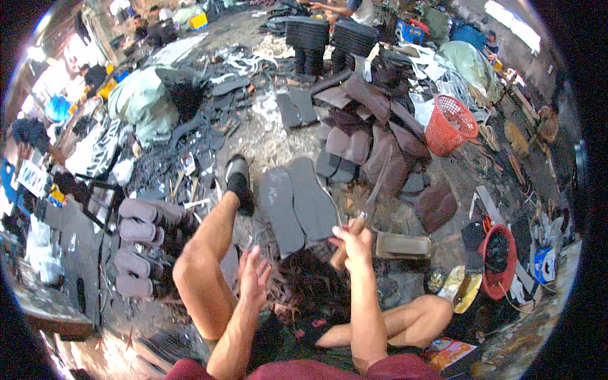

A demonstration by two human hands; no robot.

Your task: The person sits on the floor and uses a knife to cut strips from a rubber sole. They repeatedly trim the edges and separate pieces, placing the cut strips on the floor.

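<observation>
The knife (370,193) handle is hidden inside the right hand (352,240), fingers clenched on it; left hand (253,278) fingers spread, soles (297,202) just beyond.

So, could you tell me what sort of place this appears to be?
Probably a small footwear workshop, worked on the floor. Grey sole blanks lie before the person, whose right hand holds a long knife; stacks of dark soles and rubber offcuts surround them.

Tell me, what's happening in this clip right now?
A person sits on the ground of a cluttered workshop. The right hand grips the wooden handle of a long knife, blade pointing up and away. The left hand is open over a pile of dark scraps. Two grey shoe soles lie flat just ahead, with stacked soles to the left.
</observation>
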